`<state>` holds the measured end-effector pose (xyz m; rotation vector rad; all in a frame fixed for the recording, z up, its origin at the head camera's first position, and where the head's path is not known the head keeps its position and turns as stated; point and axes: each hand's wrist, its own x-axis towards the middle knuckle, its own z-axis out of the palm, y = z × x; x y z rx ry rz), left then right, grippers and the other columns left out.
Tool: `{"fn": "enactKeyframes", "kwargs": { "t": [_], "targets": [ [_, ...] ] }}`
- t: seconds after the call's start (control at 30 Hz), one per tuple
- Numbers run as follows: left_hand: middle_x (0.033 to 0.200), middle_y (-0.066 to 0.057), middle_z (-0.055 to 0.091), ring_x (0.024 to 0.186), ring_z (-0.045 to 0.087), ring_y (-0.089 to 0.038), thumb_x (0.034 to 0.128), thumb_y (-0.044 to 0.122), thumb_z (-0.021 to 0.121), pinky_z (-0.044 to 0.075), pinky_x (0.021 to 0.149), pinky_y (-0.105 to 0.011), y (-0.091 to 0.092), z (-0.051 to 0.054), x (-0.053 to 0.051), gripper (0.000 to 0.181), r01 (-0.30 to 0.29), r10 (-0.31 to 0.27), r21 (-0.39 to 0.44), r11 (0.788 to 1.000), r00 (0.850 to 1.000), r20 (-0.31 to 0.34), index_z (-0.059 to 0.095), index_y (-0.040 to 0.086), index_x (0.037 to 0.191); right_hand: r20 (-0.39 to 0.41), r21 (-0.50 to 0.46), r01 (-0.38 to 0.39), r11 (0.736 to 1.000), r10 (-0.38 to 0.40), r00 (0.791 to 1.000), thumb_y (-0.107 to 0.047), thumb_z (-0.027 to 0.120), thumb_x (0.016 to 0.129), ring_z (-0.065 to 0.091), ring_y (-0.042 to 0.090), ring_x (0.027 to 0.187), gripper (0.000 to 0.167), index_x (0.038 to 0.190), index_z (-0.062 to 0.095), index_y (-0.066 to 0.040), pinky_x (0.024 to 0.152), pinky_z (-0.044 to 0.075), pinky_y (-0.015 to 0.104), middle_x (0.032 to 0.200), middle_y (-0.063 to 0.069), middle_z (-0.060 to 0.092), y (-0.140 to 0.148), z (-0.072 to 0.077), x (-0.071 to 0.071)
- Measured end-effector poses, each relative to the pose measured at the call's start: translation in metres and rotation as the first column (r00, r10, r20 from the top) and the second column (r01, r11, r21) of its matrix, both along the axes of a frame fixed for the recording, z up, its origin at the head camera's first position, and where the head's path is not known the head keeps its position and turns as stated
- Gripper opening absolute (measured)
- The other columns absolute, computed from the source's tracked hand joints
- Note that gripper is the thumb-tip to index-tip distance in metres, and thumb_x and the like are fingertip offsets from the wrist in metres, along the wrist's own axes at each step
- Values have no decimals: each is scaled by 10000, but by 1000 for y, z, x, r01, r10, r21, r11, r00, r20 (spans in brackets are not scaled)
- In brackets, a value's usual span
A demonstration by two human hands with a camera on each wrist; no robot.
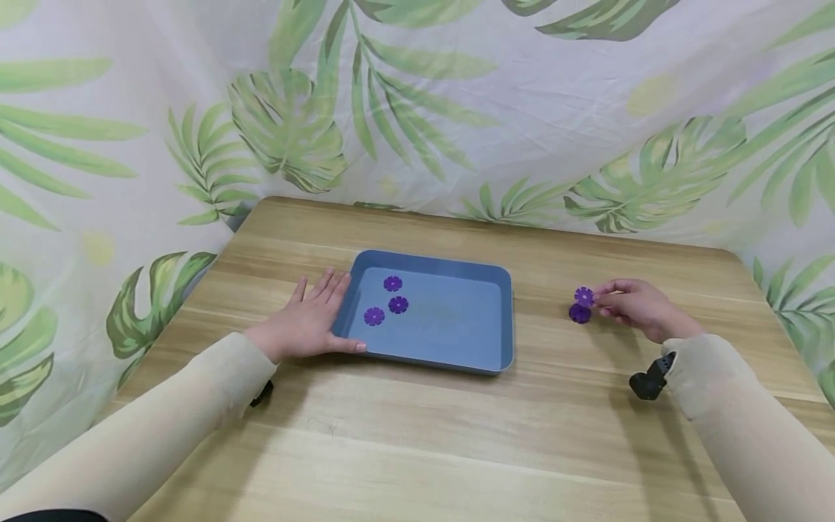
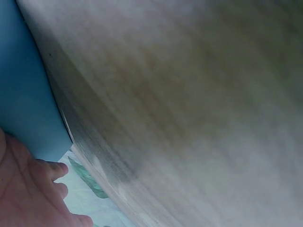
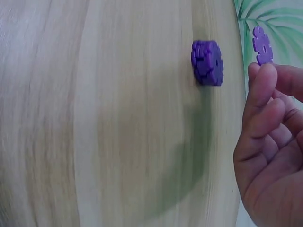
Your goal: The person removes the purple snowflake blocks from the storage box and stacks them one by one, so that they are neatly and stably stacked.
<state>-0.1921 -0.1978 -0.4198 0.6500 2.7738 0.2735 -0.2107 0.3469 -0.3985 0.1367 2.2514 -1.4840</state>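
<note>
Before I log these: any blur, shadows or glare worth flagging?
Head: fairly sharp, soft shadows on the table beside both sleeves; left wrist: table grain smeared by blur, upper right corner dim; right wrist: slightly soft, a broad shadow below the purple stack in frame, faint sheen at upper left.

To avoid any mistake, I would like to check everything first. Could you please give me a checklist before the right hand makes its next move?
1. Held purple disc secure: ok, pinched by the right hand.
2. Held disc free of the purple stack: ok, a gap shows in the right wrist view.
3. Blue tray steadied: ok, the left hand touches its left side.
4. Space in the tray: ok, three discs lie toward its left, the right part is bare.
5. Held disc above the tray: not ok, it is to the right.
6. Number of discs in the stack: cannot tell.
</note>
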Motion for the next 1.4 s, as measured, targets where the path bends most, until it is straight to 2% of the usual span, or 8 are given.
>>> {"fn": "enactKeyframes", "kwargs": {
  "t": [0.4,0.73,1.03,1.4],
  "targets": [
    [1703,-241,12,1559,-59,-420,829,805,630,-96,1178,-672,-2,-2,1,1334,-12,12,5,1000,1000,11,3,-66,1622,34,86,-38,996,35,999,-99,543,1060,596,13,717,192,1187,616,25,608,475,186,865,-94,693,11,-5,1],
    [1705,-238,15,1558,-56,-421,826,821,614,-73,1183,-675,-2,-4,1,1336,-9,9,1,1000,1000,15,7,-63,1623,80,121,-47,992,37,996,-96,532,1056,569,23,650,179,1138,636,24,573,440,188,814,-66,679,3,-7,5],
    [1704,-239,37,1557,0,-439,830,806,627,-20,1190,-682,-2,-4,0,1326,-9,9,14,1000,1000,4,22,-68,1622,65,149,-60,987,51,997,-126,515,1067,575,25,679,276,1225,583,90,596,447,195,849,-61,667,-1,-6,6],
    [1705,-238,34,1557,-7,-438,835,787,643,-4,1187,-692,-1,-3,0,1319,-19,18,30,999,1000,23,19,-69,1622,53,176,-82,981,74,996,-127,497,1079,622,14,727,352,1313,523,135,630,475,199,883,-72,686,0,-4,6]
  ]
}}
